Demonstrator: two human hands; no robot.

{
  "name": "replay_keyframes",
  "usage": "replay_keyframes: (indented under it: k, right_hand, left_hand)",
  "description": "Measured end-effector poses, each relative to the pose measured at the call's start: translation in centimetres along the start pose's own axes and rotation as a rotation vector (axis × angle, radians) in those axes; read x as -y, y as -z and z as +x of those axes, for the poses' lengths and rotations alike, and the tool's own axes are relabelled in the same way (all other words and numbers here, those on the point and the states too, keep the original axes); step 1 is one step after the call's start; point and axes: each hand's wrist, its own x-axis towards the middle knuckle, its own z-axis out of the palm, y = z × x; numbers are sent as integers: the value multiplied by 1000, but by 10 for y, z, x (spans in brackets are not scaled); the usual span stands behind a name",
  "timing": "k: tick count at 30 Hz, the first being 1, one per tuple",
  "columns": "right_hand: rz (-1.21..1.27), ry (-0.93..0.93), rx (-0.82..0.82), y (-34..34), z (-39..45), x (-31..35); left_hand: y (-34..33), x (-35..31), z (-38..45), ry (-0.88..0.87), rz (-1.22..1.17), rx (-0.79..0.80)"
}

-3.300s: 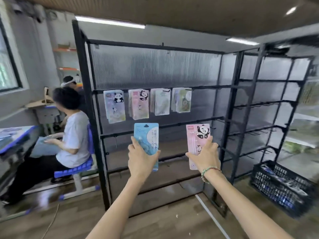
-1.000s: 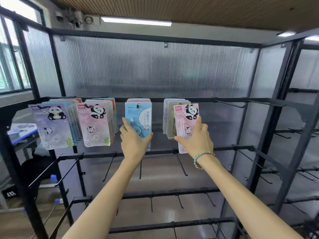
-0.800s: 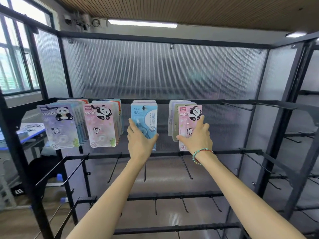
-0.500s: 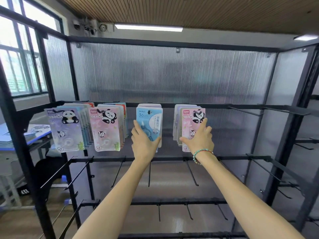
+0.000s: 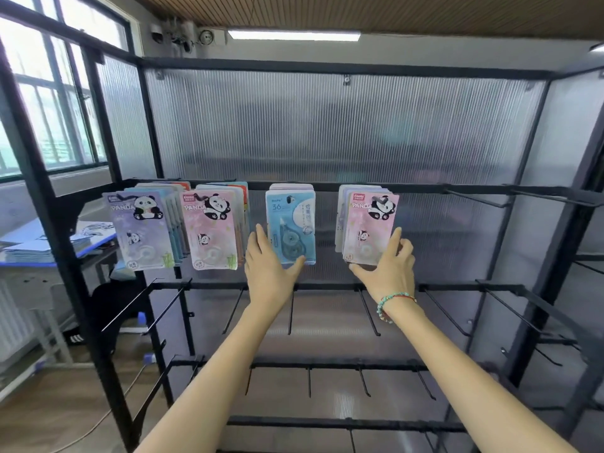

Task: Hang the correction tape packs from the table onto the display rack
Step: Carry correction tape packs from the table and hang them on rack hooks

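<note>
"PANDA" pink pack (image 5: 371, 228), "36" blue pack (image 5: 291, 223)

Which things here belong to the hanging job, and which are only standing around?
Job:
- blue pack, at left hand
- pink panda pack, held by right hand
- display rack with packs already hung

Around:
- blue desk with papers
- window

Packs (image 5: 291, 223) on rack (image 5: 343, 188)
</note>
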Motion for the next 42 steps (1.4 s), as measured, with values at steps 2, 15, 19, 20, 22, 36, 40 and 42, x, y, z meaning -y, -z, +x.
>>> replay_keyframes:
  k: [2, 15, 19, 20, 22, 36, 40, 42]
  right_hand:
    - [15, 51, 33, 0, -12, -1]
    - [264, 493, 510, -53, -161, 102]
    - [322, 661, 637, -69, -231, 169]
    - [326, 705, 661, -73, -249, 186]
    - [341, 783, 707, -80, -291, 224]
    - [490, 1226, 1030, -101, -601, 447]
    - [490, 1352, 1097, -110, -667, 497]
    - [492, 1403, 1130, -118, -695, 521]
  left_hand:
    - [9, 4, -12, -29, -2, 0]
    - [154, 101, -142, 198, 318, -132]
    - [242, 143, -183, 320, 444, -218]
    - [264, 153, -193, 341, 470, -235]
    - [313, 175, -217, 397, 529, -273]
    - [606, 289, -423, 801, 777, -530]
    - [659, 312, -465, 913, 795, -616]
    - [680, 327, -481, 972, 799, -647]
